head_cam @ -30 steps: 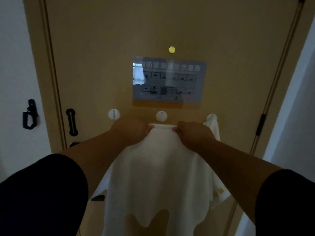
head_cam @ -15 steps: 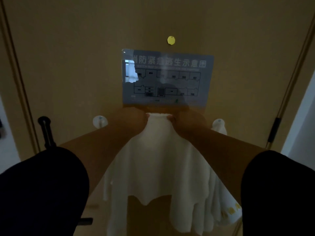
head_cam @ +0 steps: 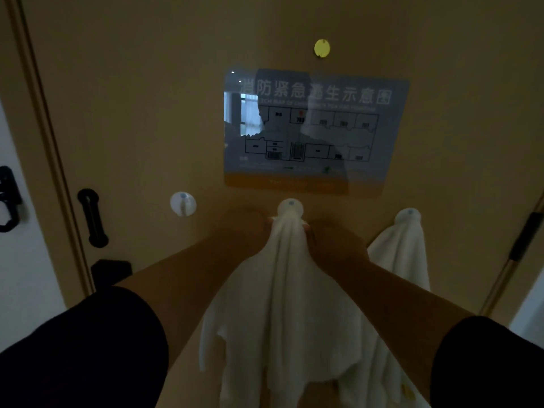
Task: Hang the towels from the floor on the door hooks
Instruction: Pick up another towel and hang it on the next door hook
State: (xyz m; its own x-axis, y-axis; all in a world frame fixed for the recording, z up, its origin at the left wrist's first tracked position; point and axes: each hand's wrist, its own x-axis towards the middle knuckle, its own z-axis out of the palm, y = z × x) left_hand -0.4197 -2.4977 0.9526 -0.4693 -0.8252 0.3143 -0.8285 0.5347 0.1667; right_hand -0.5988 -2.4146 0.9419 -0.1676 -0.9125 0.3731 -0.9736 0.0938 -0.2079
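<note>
A white towel [head_cam: 290,304] hangs bunched from the middle round white hook [head_cam: 290,206] on the tan door [head_cam: 147,98]. My left hand [head_cam: 250,231] pinches its top edge on the left side and my right hand [head_cam: 332,242] pinches it on the right, both just below the hook. A second white towel [head_cam: 400,251] hangs from the right hook [head_cam: 408,214]. The left hook [head_cam: 183,203] is bare.
An evacuation-plan sign [head_cam: 315,131] is fixed above the hooks, with a small yellow disc [head_cam: 321,48] higher up. A black door handle [head_cam: 92,217] sits at the left, by the door frame [head_cam: 44,136]. A hinge strip [head_cam: 524,240] runs down the right side.
Both hands raised the towel's top edge and closed together at the middle hook, so the towel now bunches beneath it. The view has moved closer to the door.
</note>
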